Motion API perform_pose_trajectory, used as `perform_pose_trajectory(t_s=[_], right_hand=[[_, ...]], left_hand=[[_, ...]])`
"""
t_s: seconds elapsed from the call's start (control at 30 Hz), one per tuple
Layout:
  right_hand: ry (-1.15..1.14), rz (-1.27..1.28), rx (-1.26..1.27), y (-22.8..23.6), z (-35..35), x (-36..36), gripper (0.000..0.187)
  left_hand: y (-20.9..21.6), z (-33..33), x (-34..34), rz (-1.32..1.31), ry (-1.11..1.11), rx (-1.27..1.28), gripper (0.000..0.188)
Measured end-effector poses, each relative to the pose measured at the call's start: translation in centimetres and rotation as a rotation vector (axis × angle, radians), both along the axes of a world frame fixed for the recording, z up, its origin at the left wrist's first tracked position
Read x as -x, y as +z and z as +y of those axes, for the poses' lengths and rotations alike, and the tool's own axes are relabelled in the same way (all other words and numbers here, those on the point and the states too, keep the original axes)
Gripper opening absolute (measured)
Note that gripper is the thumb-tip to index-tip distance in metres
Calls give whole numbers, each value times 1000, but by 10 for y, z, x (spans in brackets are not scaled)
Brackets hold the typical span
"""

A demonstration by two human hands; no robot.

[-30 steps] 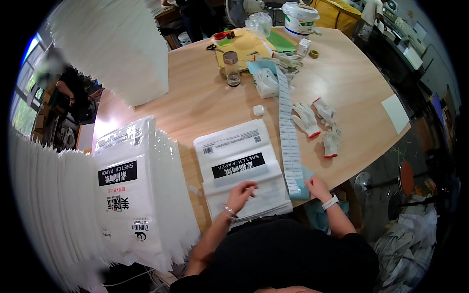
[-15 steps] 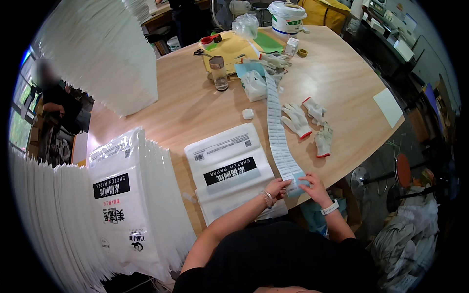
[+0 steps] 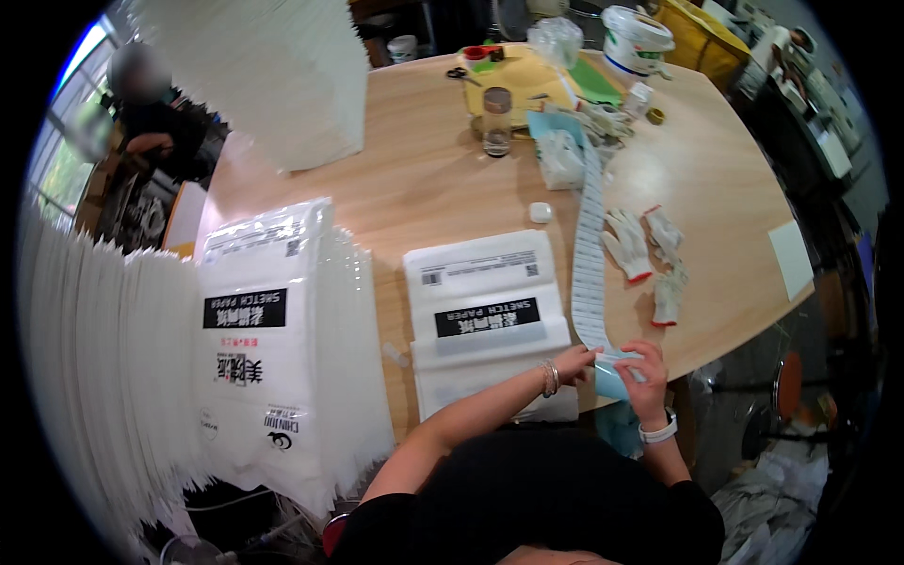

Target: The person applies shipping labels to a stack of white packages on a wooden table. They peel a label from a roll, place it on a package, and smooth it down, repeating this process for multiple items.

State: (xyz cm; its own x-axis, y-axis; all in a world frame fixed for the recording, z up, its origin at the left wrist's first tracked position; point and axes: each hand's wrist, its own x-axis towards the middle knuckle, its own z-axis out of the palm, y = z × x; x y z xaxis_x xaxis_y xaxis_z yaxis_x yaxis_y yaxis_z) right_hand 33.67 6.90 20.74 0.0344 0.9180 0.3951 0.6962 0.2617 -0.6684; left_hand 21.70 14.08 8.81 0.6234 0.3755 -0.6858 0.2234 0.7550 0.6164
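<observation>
A long strip of white printed labels (image 3: 589, 254) runs down the table toward me, and its near end shows a light blue backing (image 3: 610, 380). My left hand (image 3: 573, 363) is closed at the strip's left edge, fingertips on it. On the other side my right hand (image 3: 648, 384) pinches the near end, where a white piece stands bent up from the blue. To the left of the strip lie flat white plastic packaging bags (image 3: 485, 358) with a black printed band; my left forearm passes over their near edge.
White work gloves (image 3: 626, 245) lie right of the strip. A tall stack of printed bags (image 3: 254, 348) stands at left, another white stack (image 3: 282, 85) behind it. Farther back are a glass (image 3: 496, 122), scissors (image 3: 458, 73) and a white bucket (image 3: 637, 42). Another person (image 3: 155, 122) is at far left.
My right hand has drawn in around the strip's near end, and the blue backing is now bent up there. My left hand stays at the strip's edge. The whole view has shifted.
</observation>
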Motion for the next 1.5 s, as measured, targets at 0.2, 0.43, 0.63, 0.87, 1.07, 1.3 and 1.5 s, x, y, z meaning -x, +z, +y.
perform_pose_trajectory(t_s=[0.2, 0.43, 0.63, 0.87, 1.07, 1.3, 1.5], right_hand=[[78, 526, 229, -36, 94, 44, 7], [296, 532, 392, -121, 207, 170, 13], [256, 348, 407, -153, 227, 219, 15], [219, 370, 442, -164, 230, 229, 14], [207, 343, 446, -164, 231, 228, 14], [207, 313, 430, -164, 231, 229, 13], [207, 298, 425, -166, 232, 232, 14]], left_hand=[[16, 31, 100, 247, 124, -1131, 31], [-38, 83, 224, 1023, 404, -1521, 27], [-47, 82, 236, 967, 475, -1510, 24], [-48, 81, 234, 937, 501, -1523, 20], [-50, 83, 235, 920, 543, -1559, 17], [-49, 85, 235, 912, 498, -1597, 15], [-60, 85, 236, 966, 391, -1577, 21]])
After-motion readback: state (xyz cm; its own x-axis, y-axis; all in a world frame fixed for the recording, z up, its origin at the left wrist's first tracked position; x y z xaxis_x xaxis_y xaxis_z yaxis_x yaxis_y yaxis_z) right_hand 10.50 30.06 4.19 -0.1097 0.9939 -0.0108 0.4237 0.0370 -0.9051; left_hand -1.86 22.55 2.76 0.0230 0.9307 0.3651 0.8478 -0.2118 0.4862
